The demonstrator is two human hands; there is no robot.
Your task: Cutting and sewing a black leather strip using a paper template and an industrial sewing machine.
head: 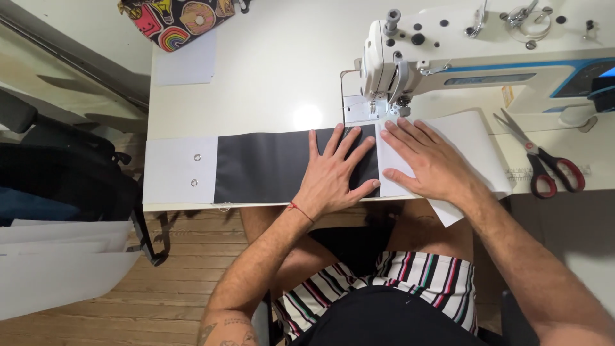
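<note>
Left hand (pixel 336 173) flat, fingers spread, pressing the dark fabric panel (pixel 275 165); right hand (pixel 426 160) flat too, palm down on the white fabric piece (pixel 471 138). Neither grips anything. The 2 pieces meet at a seam line just in front of the presser foot (pixel 392 109) of the sewing machine (pixel 461 70). Risk: right fingertips sit near the needle, which I can't quite make out; a slip could catch them. Uneven pressure could skew the seam. The white end with 2 eyelets (pixel 179 170) reaches the table edge, so drag could pull the panel. Scissors (pixel 544 163) lie right.
</note>
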